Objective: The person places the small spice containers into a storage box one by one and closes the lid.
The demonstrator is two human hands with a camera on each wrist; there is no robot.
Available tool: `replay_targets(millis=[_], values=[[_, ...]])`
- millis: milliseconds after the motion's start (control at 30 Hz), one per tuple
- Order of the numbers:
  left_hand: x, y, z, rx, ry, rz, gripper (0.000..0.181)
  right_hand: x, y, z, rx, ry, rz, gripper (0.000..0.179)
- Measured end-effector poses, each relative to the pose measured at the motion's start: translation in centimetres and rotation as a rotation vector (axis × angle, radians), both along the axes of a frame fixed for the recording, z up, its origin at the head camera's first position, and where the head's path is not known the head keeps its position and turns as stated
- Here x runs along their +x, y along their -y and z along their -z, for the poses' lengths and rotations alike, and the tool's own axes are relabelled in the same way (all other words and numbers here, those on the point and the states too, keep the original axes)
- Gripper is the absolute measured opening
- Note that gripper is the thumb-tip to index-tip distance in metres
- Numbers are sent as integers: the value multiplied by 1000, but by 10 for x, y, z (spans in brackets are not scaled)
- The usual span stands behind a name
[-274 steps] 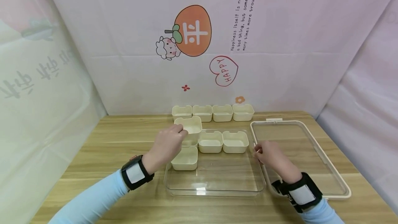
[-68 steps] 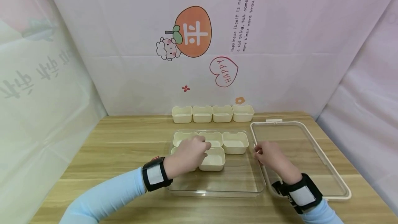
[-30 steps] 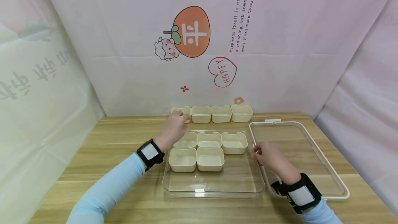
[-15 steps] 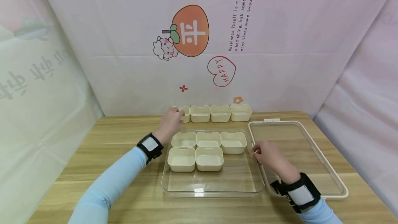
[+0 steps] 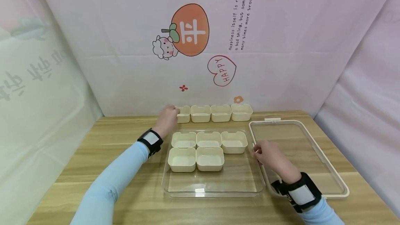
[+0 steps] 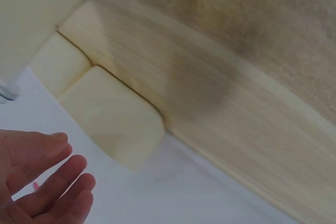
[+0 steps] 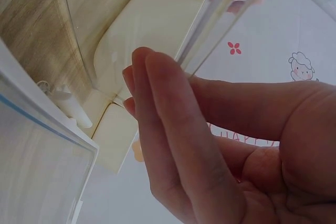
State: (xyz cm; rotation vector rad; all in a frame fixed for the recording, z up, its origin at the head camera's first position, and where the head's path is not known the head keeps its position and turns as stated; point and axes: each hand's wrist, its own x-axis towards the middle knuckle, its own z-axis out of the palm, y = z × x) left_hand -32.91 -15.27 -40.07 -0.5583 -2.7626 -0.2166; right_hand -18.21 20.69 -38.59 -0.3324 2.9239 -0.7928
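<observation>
My left hand [image 5: 167, 119] is beside the left end of the back row of cream boxes. Its fingers are loosely bent with nothing between them, and in the left wrist view a gap shows between the fingertips and the leftmost box [image 6: 113, 114]. My right hand [image 5: 270, 155] pinches the right wall of the clear plastic tray [image 5: 240, 183]; in the right wrist view thumb and fingers lie on either side of that clear wall [image 7: 210, 30]. Inside the tray, three cream boxes [image 5: 234, 143] form the far row, and two [image 5: 210, 159] stand before them at left.
The back row of several cream boxes [image 5: 221, 114] stands along the printed cloth backdrop [image 5: 125, 79]. A clear lid with a cream frame [image 5: 325, 155] lies right of the tray, under my right forearm. Wooden tabletop [image 5: 103, 148] shows at left.
Since the oldest frame, a second box has come to stand in the tray's near row. My left hand then moved up to the back row and drifted left. The right hand stays put.
</observation>
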Motion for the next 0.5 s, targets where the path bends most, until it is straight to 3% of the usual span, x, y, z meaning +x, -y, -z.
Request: replay_targets(millis=[167, 500], values=[[-7, 2, 3, -13, 37, -4, 25, -1, 0, -1, 7, 0, 3, 16], [-14, 5, 12, -56, 26, 22, 30, 1, 1, 0, -6, 14, 13, 15]])
